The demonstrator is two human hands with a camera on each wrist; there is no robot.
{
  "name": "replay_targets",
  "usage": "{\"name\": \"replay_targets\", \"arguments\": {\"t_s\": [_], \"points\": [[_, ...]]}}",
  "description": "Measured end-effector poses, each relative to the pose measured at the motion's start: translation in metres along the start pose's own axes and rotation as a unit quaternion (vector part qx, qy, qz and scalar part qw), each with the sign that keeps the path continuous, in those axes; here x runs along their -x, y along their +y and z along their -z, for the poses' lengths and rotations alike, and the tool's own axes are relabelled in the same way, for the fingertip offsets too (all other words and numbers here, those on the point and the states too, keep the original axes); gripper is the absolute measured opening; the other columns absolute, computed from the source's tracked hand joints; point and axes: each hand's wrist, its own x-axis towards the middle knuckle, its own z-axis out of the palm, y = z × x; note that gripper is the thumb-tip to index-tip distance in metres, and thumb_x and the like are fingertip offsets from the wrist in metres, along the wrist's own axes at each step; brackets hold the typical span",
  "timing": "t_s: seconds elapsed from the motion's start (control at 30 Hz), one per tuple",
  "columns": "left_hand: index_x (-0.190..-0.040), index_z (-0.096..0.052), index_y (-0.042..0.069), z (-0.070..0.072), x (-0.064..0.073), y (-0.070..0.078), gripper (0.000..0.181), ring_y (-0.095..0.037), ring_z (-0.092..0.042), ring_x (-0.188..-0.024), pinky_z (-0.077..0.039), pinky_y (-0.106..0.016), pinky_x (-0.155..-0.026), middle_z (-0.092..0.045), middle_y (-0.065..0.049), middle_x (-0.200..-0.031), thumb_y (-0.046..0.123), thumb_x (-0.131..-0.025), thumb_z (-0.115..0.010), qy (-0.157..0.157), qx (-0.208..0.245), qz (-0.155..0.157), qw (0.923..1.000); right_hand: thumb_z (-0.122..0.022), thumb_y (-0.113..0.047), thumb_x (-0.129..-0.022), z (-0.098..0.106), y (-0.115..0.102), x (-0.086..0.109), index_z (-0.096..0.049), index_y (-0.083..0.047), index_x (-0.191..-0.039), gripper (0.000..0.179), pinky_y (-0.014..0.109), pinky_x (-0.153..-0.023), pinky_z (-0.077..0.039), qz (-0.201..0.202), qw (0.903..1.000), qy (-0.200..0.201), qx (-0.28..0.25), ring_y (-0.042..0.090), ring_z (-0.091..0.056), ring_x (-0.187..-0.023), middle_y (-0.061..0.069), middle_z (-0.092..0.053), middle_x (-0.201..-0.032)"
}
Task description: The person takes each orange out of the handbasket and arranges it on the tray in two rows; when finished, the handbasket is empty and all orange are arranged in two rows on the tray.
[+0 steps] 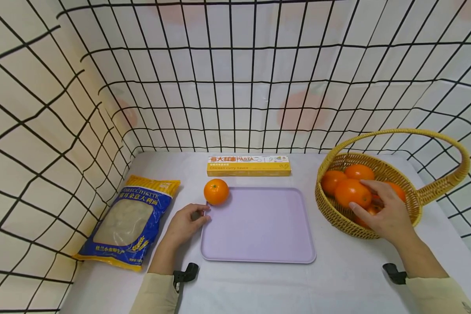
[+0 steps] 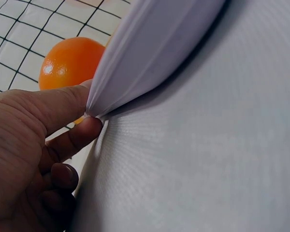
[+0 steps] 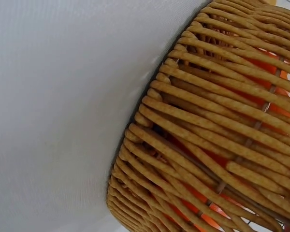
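Observation:
My left hand point(image 1: 186, 224) pinches the left rim of a flat lilac tray point(image 1: 259, 226) between thumb and finger. The left wrist view shows the tray's edge point(image 2: 135, 58) right at those fingertips. One orange point(image 1: 216, 192) sits on the tray's back left corner, just beyond this hand. Over at the right, my right hand point(image 1: 390, 213) reaches into a wicker basket point(image 1: 337, 220) and grips an orange point(image 1: 352, 193), thumb on the near side. Several more oranges point(image 1: 359, 172) lie around it. The right wrist view has only the basket's woven side point(image 3: 222, 121), with the hand hidden.
A yellow and white pasta box point(image 1: 249, 166) lies behind the tray. Left of my left hand is a blue and yellow bag of pasta point(image 1: 127, 220). The basket's tall handle point(image 1: 400, 131) arches over the oranges. Black wire grid panels point(image 1: 231, 83) enclose the white-covered table.

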Motion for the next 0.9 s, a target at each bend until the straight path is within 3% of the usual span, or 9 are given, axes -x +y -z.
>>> {"name": "replay_targets", "arguments": {"t_s": [0.1,0.13,0.33,0.6,0.9], "points": [[-0.118,-0.074,0.023,-0.001,0.0,-0.001,0.027,-0.02,-0.057,-0.098,-0.05,-0.043,-0.095,-0.067,0.001,-0.105,0.027,-0.092,-0.077,0.0,-0.002,-0.001,1.0,-0.085,-0.022,-0.083,0.0,0.0,0.0,-0.053,-0.016,-0.143,0.068,-0.005,-0.084,-0.026,0.004,1.0,-0.003,0.002,0.022,-0.048,-0.111,0.017,-0.049,-0.137],[-0.118,-0.074,0.023,-0.001,0.0,-0.001,0.027,-0.02,-0.057,-0.098,-0.05,-0.043,-0.095,-0.067,0.001,-0.105,0.027,-0.092,-0.077,-0.001,-0.003,-0.002,1.0,-0.085,-0.021,-0.083,0.0,-0.001,0.0,-0.053,-0.016,-0.144,0.068,-0.006,-0.084,-0.026,0.005,1.0,-0.004,0.0,0.02,-0.048,-0.112,0.017,-0.049,-0.138],[-0.118,-0.074,0.022,0.0,0.0,-0.001,0.028,-0.02,-0.057,-0.097,-0.05,-0.044,-0.096,-0.067,0.0,-0.105,0.026,-0.091,-0.078,-0.001,0.002,-0.003,1.0,-0.086,-0.018,-0.082,0.0,-0.009,0.002,-0.054,-0.019,-0.143,0.07,-0.007,-0.085,-0.029,0.016,0.9997,0.0,-0.018,-0.017,-0.032,-0.111,0.014,-0.048,-0.14],[-0.118,-0.074,0.022,0.0,0.0,-0.001,0.028,-0.02,-0.058,-0.098,-0.05,-0.043,-0.096,-0.067,0.0,-0.105,0.026,-0.091,-0.078,0.0,0.002,-0.007,1.0,-0.088,-0.01,-0.077,-0.002,-0.029,0.004,-0.057,-0.018,-0.14,0.071,-0.006,-0.088,-0.03,0.043,0.9985,0.006,-0.034,-0.019,-0.035,-0.114,0.006,-0.049,-0.139],[-0.118,-0.074,0.022,0.0,0.0,-0.001,0.028,-0.02,-0.058,-0.098,-0.05,-0.044,-0.097,-0.067,0.001,-0.105,0.026,-0.091,-0.078,0.0,0.003,-0.005,1.0,-0.091,-0.008,-0.07,-0.011,-0.05,0.004,-0.06,-0.017,-0.138,0.076,-0.004,-0.091,-0.031,0.112,0.9935,-0.002,-0.018,-0.017,-0.04,-0.113,0.009,-0.053,-0.138]]}}
